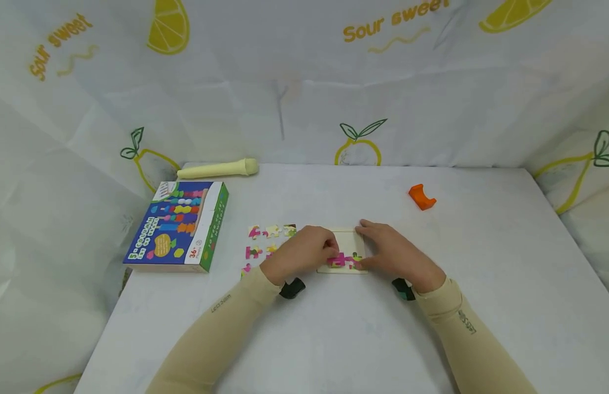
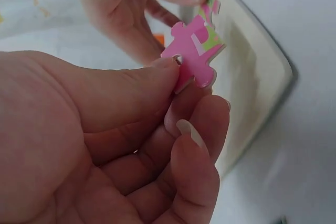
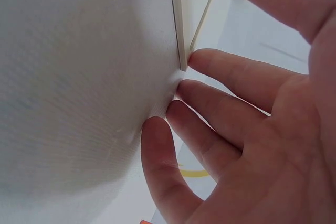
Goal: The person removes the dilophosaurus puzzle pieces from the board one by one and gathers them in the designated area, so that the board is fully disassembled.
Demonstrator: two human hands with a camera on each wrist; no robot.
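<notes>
Between its thumb and fingers, my left hand [image 1: 304, 250] pinches a pink puzzle piece [image 2: 184, 45] low over the near part of a shallow cream puzzle tray [image 1: 350, 241]. A green-and-pink puzzle piece [image 2: 212, 10] lies at the tray's near right, partly behind the pink one in the left wrist view. My right hand [image 1: 395, 253] rests along the tray's right side, thumb by the green-and-pink piece and index fingertip at the far corner. In the right wrist view its other fingers [image 3: 215, 106] spread loosely down to the white tabletop.
Several loose puzzle pieces [image 1: 253, 252] lie in rows left of the tray, partly hidden by my left hand. Farther left is a blue-and-green toy box [image 1: 178, 227], with a pale yellow stick [image 1: 213, 169] behind it. A curved orange block [image 1: 421, 197] sits at the back right.
</notes>
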